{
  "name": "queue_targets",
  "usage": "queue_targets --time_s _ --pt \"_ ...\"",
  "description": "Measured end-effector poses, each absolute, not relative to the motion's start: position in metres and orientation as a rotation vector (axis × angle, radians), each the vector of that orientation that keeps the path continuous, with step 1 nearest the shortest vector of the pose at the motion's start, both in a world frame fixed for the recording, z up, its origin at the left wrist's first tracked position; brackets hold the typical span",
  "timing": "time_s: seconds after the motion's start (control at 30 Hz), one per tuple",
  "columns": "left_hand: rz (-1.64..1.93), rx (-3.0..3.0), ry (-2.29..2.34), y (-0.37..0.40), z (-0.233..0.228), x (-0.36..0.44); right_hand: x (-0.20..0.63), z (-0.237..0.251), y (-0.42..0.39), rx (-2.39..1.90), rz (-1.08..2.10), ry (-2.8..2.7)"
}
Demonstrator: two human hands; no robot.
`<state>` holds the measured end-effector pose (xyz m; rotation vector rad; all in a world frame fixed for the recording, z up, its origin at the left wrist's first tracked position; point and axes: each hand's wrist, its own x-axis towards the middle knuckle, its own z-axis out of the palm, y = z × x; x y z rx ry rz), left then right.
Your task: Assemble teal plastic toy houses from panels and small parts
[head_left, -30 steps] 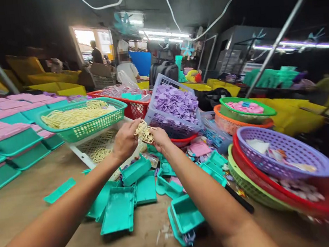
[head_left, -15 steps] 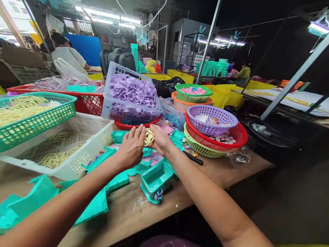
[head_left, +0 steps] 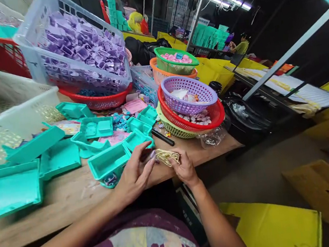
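My right hand grips a cream openwork plastic piece between thumb and fingers, above the front edge of the table. To its left, my left hand has its thumb and fingers apart. Its thumb tip is at the left end of the cream piece; something pale purple shows there, too small to name. Just behind my left hand stands a teal plastic box with a small character picture on its front. More teal parts and a shallow teal tray lie further left.
A tilted clear crate of purple parts rests over a red basket. Stacked at the right are a purple basket, a red bowl and a green basket. A black-handled tool lies near the hands. A white crate stands left.
The view has swung right and down. Both hands have come nearer my body with the cream piece, and my left hand has parted from it except at the thumb.
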<state>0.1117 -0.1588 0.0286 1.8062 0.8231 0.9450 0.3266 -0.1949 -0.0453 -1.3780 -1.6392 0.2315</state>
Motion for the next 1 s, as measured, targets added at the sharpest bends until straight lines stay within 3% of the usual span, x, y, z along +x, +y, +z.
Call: queue_targets --time_s 0.2,0.7,0.83,1.0 --pt "0.925 1.891 0.899 -0.146 -0.018 0.173 0.337 -0.058 -0.195 -1.23 0.131 -1.82" --pt "1.187 2.277 0.791 -0.153 -0.031 0.173 0.347 -0.059 -0.184 -1.191 -0.284 -1.927" --pt "1.014 1.923 0.824 -0.158 -0.007 0.169 0.332 -0.037 -0.178 -1.239 -0.485 -1.691" --pt "0.883 0.991 0.883 -0.144 0.031 0.168 0.278 -0.005 -0.164 -1.172 -0.462 -1.645"
